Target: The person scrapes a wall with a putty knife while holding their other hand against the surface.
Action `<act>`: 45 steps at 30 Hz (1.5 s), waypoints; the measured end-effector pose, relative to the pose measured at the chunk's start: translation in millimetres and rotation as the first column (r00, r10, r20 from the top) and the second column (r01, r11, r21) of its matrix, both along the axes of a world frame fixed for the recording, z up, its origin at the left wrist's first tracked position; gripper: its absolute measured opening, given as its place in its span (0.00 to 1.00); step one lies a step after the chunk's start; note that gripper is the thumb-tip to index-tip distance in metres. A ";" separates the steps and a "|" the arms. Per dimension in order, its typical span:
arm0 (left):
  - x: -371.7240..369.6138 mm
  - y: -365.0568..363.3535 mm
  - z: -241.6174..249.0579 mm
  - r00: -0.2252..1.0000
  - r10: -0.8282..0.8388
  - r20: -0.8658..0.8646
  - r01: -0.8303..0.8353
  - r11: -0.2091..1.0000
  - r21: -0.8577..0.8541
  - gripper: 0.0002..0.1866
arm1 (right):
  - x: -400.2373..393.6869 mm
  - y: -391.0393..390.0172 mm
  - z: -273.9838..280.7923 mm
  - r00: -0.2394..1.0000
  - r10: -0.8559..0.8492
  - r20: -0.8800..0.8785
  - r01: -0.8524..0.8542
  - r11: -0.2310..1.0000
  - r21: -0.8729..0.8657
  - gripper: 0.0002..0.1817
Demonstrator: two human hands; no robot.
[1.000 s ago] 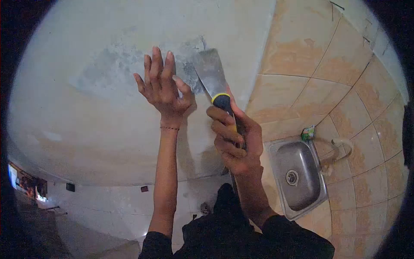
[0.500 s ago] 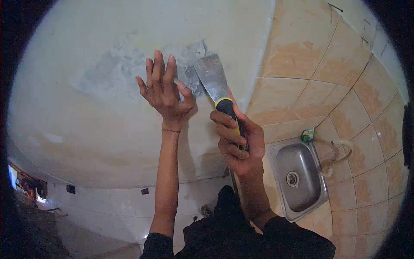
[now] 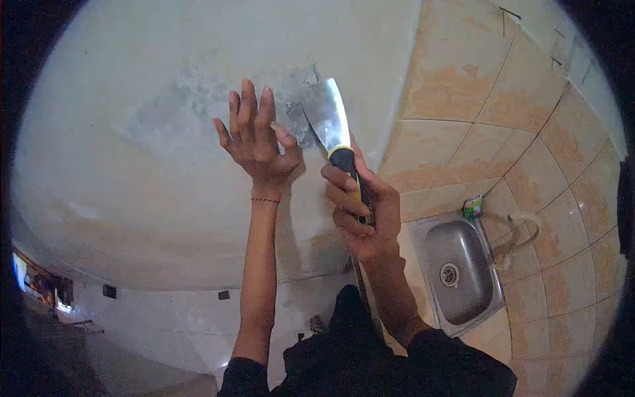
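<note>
My right hand (image 3: 364, 208) is wrapped round the black and yellow handle of a putty knife (image 3: 327, 118). The wide metal blade points up and left, its edge by a grey, chipped patch (image 3: 297, 119) of the pale wall (image 3: 165, 212). Left of the blade, my left hand (image 3: 261, 142) rests against the wall over the grey area, palm toward it, fingers spread and holding nothing. A thin braided band (image 3: 265, 200) circles the left wrist.
A steel sink (image 3: 460, 271) is at the lower right, with a green packet (image 3: 472, 207) at its corner and a pale tap (image 3: 526, 228) beside it. Orange-patterned tiles (image 3: 450, 86) cover the right wall. Whitish tiled floor (image 3: 165, 317) shows at the lower left.
The putty knife's blade has turned slightly and now shines brighter. My right hand has shifted a little left. My left hand appears slightly to the right and lower.
</note>
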State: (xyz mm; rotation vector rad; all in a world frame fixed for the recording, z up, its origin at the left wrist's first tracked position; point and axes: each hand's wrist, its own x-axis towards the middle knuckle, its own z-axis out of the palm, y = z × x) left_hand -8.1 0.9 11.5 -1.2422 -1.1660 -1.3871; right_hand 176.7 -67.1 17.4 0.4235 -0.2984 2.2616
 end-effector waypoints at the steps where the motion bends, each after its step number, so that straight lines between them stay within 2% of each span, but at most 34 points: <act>1: 0.1 -0.3 -0.7 1.000 -0.005 0.001 0.005 1.000 -0.003 0.31 | 0.7 -0.8 -5.1 1.000 0.015 -0.006 -0.015 0.999 -0.036 0.26; 5: -1.9 0.3 -1.0 1.000 -0.025 -0.006 0.025 1.000 0.002 0.32 | 7.0 -6.4 -38.0 0.999 0.048 -0.012 -0.049 0.992 -0.115 0.22; 9: -2.0 -2.1 -1.4 1.000 -0.030 -0.001 0.030 0.999 -0.024 0.32 | 15.7 -12.5 -37.0 0.999 0.016 0.033 -0.012 0.990 -0.139 0.22; 12: -0.3 -1.8 -1.8 0.999 -0.034 0.002 0.034 0.999 -0.020 0.33 | 17.3 -14.6 -46.2 0.971 -0.148 0.186 0.158 0.987 -0.040 0.29; 14: -0.1 -3.8 -0.8 0.999 -0.042 -0.002 0.042 0.999 -0.034 0.33 | 18.0 -19.9 -39.8 0.909 -0.282 0.307 0.279 0.959 0.055 0.32; 18: -1.4 -2.5 -4.6 0.999 -0.048 -0.026 0.047 0.998 -0.034 0.34 | 12.7 -20.3 -57.3 0.682 -0.606 0.409 0.517 0.795 0.316 0.36; 19: -1.2 -2.7 -5.8 0.999 -0.036 -0.027 0.035 0.999 -0.040 0.34 | 11.2 -18.4 -57.7 0.558 -0.704 0.439 0.561 0.710 0.425 0.37; 21: -0.4 -2.7 -5.1 0.999 -0.034 -0.022 0.034 0.999 -0.041 0.35 | 9.3 -16.0 -58.6 0.273 -0.854 0.444 0.579 0.514 0.633 0.38; 24: 0.5 -3.3 -5.0 0.998 -0.057 -0.025 0.056 0.998 -0.035 0.35 | -0.1 -11.0 -69.1 0.056 -0.885 0.463 0.525 0.420 0.740 0.37; 27: -2.5 -2.0 -5.5 0.997 -0.059 -0.041 0.058 0.998 -0.034 0.35 | 0.5 -12.8 -73.4 0.244 -0.738 0.629 0.509 0.650 0.565 0.35; 31: -1.1 -2.0 -6.1 0.998 -0.042 -0.040 0.040 0.999 -0.037 0.35 | -3.8 -13.8 -74.3 0.437 -0.625 0.647 0.527 0.761 0.379 0.25; 33: -1.4 -1.7 -6.0 0.999 -0.033 -0.042 0.031 0.999 -0.041 0.35 | -2.4 -13.7 -72.1 0.562 -0.577 0.593 0.535 0.800 0.272 0.19; 35: -2.2 -1.5 -6.6 0.999 -0.031 -0.043 0.029 0.999 -0.045 0.35 | -0.7 -10.5 -71.0 0.815 -0.431 0.388 0.432 0.897 0.091 0.15; 36: -1.7 -1.7 -6.5 0.999 -0.037 -0.039 0.035 0.998 -0.046 0.34 | -0.5 -8.5 -69.3 0.902 -0.346 0.257 0.354 0.935 0.017 0.13; 39: -0.7 -1.7 -5.2 0.998 -0.051 -0.030 0.050 0.998 -0.039 0.34 | -5.9 -11.9 -55.7 0.962 -0.230 0.146 0.255 0.949 -0.184 0.14; 42: -0.4 -1.3 -5.7 0.998 -0.050 -0.029 0.049 0.998 -0.037 0.33 | -8.5 -11.0 -62.4 0.973 -0.228 0.036 0.231 0.964 -0.132 0.16; 45: -1.3 -3.6 -4.8 0.998 -0.046 -0.031 0.044 0.998 -0.053 0.33 | -11.8 -6.3 -69.2 0.948 -0.317 -0.017 0.317 0.948 0.008 0.17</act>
